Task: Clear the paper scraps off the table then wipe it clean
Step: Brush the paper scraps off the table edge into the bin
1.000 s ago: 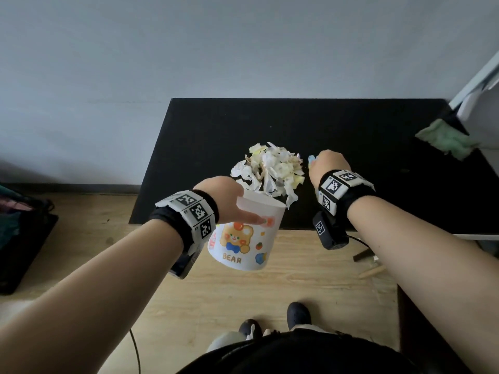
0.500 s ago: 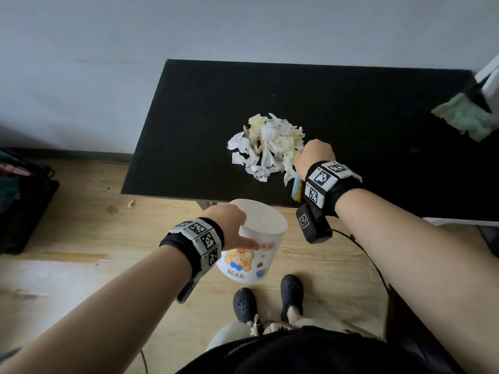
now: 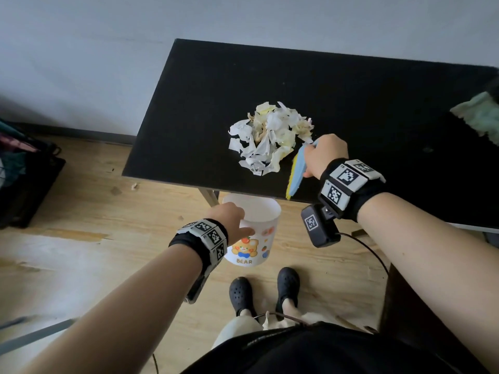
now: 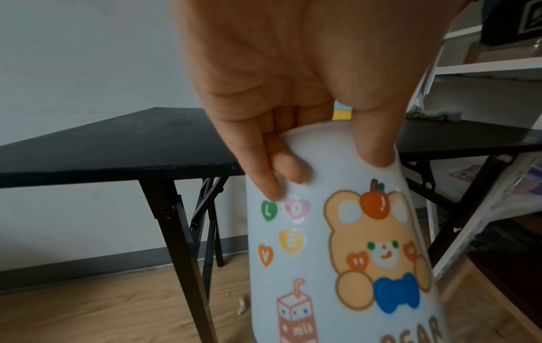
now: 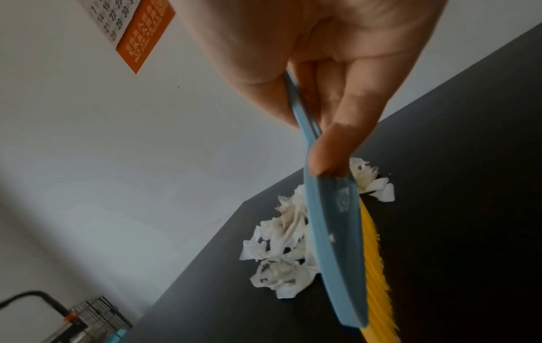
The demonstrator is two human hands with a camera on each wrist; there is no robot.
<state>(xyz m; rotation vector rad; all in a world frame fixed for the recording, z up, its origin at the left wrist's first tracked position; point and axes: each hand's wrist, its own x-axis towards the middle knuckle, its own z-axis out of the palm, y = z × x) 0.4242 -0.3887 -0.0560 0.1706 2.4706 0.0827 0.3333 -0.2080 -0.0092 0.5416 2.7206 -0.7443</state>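
A heap of white and yellowish paper scraps lies on the black table near its front edge. My right hand grips a blue hand brush with yellow bristles, held just right of the heap, bristles toward the table's front edge. My left hand grips the rim of a white bear-printed bin, held below the table's front edge under the heap. The bin's visible inside is bare.
A green cloth lies at the table's far right. A black bag sits on the wooden floor at left. My black shoes stand beneath the bin. White shelving rises to the right. A small scrap lies on the floor.
My left hand lowered the bin from in front of the heap to below the table edge. My right hand drew the brush nearer, along the heap's right side.
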